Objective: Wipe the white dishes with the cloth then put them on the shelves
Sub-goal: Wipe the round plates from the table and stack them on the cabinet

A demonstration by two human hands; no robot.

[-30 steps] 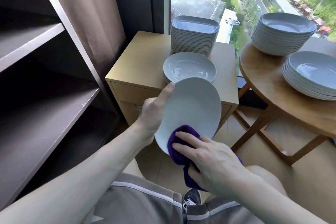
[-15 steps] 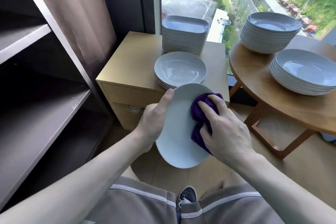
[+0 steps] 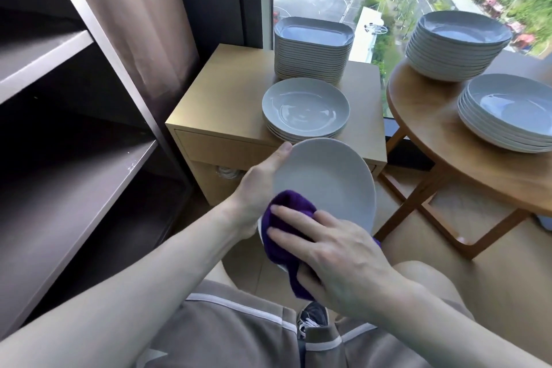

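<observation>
Right hand's fingers (image 3: 286, 213) are spread, nearly straight, pressing the purple cloth (image 3: 291, 203) flat onto the plate (image 3: 325, 182), low-left on its face. They're not curled round anything. The thumb lies along the cloth's tail, which hangs below the plate's bottom edge. Right hand (image 3: 337, 251) is palm-down, forearm coming in from lower right of the plate.

Left hand (image 3: 257, 185) grips the plate's left rim: thumb stretched up over the rim onto the face, other fingers behind & hidden. Forearm comes in from lower left. Plate's tilted, face toward the camera, in mid-air above the knees, touching only hands & cloth.

Edges now. The plate's top rim overlaps the square counter (image 3: 227, 92) front edge in view; can't tell the gap. Just beyond the plate there's a short stack of round plates (image 3: 304, 104). Behind that sits a taller stack of squarish dishes (image 3: 313, 54) by the window. Right of the plate is a round counter (image 3: 433, 143) w/ a tall stack (image 3: 457, 45) & a low stack (image 3: 513, 110). Left of the plate, well apart, are the dark shelves (image 3: 74, 176). Floor shows below the plate, btwn the knees & the square counter's base.
</observation>
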